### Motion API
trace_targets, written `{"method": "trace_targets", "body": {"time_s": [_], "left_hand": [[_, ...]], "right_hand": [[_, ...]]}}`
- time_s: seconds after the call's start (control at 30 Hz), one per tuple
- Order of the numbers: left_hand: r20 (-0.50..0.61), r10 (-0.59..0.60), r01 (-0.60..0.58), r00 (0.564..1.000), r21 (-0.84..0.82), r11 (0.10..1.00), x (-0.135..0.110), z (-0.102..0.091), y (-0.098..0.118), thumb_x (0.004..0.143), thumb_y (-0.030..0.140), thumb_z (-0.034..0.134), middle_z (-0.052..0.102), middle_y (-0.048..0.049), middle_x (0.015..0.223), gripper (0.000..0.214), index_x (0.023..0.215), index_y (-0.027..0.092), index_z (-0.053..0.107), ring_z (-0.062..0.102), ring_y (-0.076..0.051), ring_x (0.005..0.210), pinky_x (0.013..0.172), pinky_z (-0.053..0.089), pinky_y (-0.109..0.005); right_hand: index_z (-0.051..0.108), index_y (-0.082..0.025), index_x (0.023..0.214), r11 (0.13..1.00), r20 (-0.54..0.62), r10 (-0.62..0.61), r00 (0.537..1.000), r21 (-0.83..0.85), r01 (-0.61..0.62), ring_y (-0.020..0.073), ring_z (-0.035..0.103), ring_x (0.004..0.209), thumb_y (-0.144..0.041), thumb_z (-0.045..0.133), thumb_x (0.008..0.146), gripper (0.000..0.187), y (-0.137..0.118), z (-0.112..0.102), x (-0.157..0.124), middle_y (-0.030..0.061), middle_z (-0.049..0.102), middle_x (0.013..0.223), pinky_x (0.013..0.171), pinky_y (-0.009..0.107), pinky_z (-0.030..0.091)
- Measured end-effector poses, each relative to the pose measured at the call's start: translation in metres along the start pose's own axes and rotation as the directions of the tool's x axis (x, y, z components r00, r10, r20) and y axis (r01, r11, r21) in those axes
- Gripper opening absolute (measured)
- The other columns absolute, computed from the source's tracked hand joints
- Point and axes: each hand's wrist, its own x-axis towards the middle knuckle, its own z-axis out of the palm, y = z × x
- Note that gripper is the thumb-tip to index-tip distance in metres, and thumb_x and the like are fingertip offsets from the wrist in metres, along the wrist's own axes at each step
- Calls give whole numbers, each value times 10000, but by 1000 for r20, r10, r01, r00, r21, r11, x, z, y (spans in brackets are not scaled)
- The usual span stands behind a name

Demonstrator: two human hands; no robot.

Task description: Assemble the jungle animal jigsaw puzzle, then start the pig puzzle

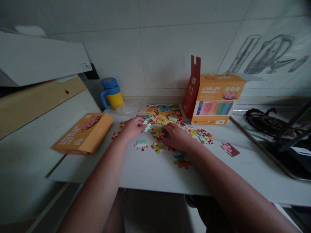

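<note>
My left hand (133,127) pinches a pale green puzzle piece (146,126) just in front of the partly built colourful puzzle (163,113). My right hand (177,136) lies palm down, fingers curled over loose puzzle pieces (157,132) on the white counter (150,168). More loose pieces (157,147) lie scattered between and around both hands, and a pink piece (229,149) lies apart at the right.
An open orange puzzle box (216,98) stands behind the pieces, with its lid (84,133) lying at the left. A blue and yellow mug (111,93) stands by the tiled wall. A gas stove burner (269,124) is at the right. A wooden board (36,100) lies far left.
</note>
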Motion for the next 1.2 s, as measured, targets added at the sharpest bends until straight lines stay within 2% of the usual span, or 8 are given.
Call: {"method": "trace_targets", "body": {"time_s": [0.2,0.33,0.4,0.5,0.77,0.97,1.1,1.2], "left_hand": [[-84,136,-100,987,339,936,-6,-4,5,845,223,796,773,-113,1176,256,1099,208,760,718,-297,1072,977,543,-414],[145,410,-435,900,302,848,-11,1,20,858,200,776,674,-115,1455,446,1301,221,723,592,-299,1389,1218,419,-461],[292,455,-519,841,198,831,-13,6,26,844,205,791,667,-96,1478,526,1359,246,696,579,-284,1417,1237,407,-448],[384,427,-503,819,122,855,-14,10,29,842,200,794,718,-75,1402,541,1368,282,693,659,-274,1309,1143,492,-424],[294,345,-414,891,215,885,-10,6,15,860,248,810,751,-66,1350,471,1320,296,721,694,-287,1239,1084,516,-440],[309,385,-457,870,209,865,-11,11,20,840,377,873,731,-101,1355,481,1288,263,741,671,-304,1274,1138,488,-454],[334,441,-505,833,134,853,-11,22,25,799,391,917,705,-131,1411,577,1320,237,722,633,-316,1345,1188,455,-474],[301,406,-462,863,144,875,-13,28,29,789,375,923,733,-132,1362,562,1294,227,727,653,-321,1310,1168,469,-479]], "right_hand": [[691,-146,1283,1000,-27,17,1000,0,-17,286,663,1128,-428,716,963,427,-2,-1,2,160,702,1222,1003,363,492],[686,-150,1257,998,-58,-18,998,56,21,255,674,1062,-355,758,923,399,-2,-2,3,136,712,1187,955,330,498],[675,-152,1271,992,-64,-51,997,109,58,239,676,1032,-301,778,891,421,-2,-2,3,121,714,1178,933,319,499],[672,-174,1268,981,-60,-65,996,177,75,220,674,992,-212,801,826,462,-1,-3,2,91,716,1149,885,301,500],[719,-197,1143,960,-44,112,993,261,-97,161,659,798,-265,884,785,400,-1,-11,0,36,737,1001,721,265,475],[690,-228,1056,877,-21,230,973,438,-198,140,714,756,-218,815,838,251,3,-7,2,-4,780,947,674,244,484],[679,-227,1127,800,-6,304,953,545,-252,146,741,777,-193,788,851,299,5,-5,5,-2,801,969,690,249,512],[703,-218,1133,770,-11,324,946,584,-256,150,747,786,-214,780,865,279,5,-5,7,8,801,959,683,247,520]]}}
